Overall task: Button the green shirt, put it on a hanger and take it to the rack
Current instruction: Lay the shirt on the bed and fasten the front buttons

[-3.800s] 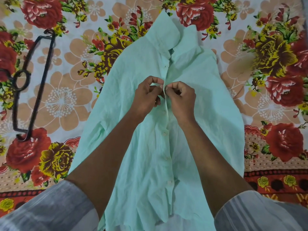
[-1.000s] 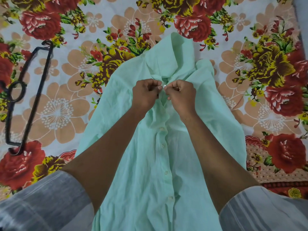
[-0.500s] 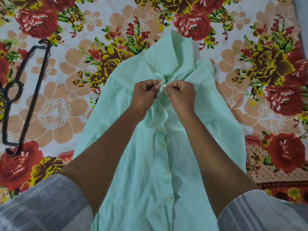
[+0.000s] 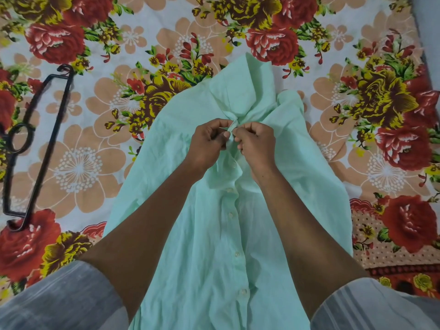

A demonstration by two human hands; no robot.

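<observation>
I see both hands pinching the placket just below the collar (image 4: pixel 247 91) — left hand (image 4: pixel 207 141) and right hand (image 4: pixel 256 144) curled tight on the green shirt (image 4: pixel 214 234), which lies flat on the floral sheet (image 4: pixel 95 163). Risk: bunched cloth lets the button slip its hole. The hanger (image 4: pixel 35 144) lies well left of the collar — untouched.

We have a single view, from a wide-angle camera worn on the person's head, looking forward and steeply down onto the pale mint-green cotton shirt (image 4: pixel 209 234) spread on a floral bedsheet (image 4: pixel 100 167). It sits close: both bare forearms reach in from the bottom edge toward that shirt's collar. With only one camera, no second view overlaps it.
</observation>
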